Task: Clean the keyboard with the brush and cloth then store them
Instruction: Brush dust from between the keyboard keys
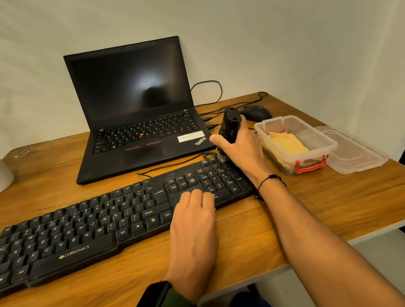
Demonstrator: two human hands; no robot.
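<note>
Head view, near to far. Left hand [193, 216], wrist with black smartwatch on green strap [165, 304], lies flat on the right part of the black full-size keyboard with white legends [95, 224]. Fingers are straight and together, pressing down just left of the numpad; it looks like it's bracing the board.

Keyboard's long axis runs left-right across the wooden bench [325, 202], its left end nearer the camera and its right end angled away. Most of the uncleaned span lies left of both hands.

Right hand [241, 146] is beyond the left, over the keyboard's far right corner, fingers curled round a black stubby-handled brush [229, 126]. Handle points up and away; the bristle end points down at the numpad's top corner. Touching or just above, can't tell. Right hand is the working one and the nearer to the storage side.

Just right of that hand: clear plastic storage box with red latch [328, 145], open, yellow folded cloth [290, 142] inside. Its clear lid [357, 154] lies just beside it, further right.

Judgement: brushing is at its start and the strokes need to travel left along the long axis; cloth isn't out yet.

Farther back: black open laptop, screen dark [135, 111].
</note>
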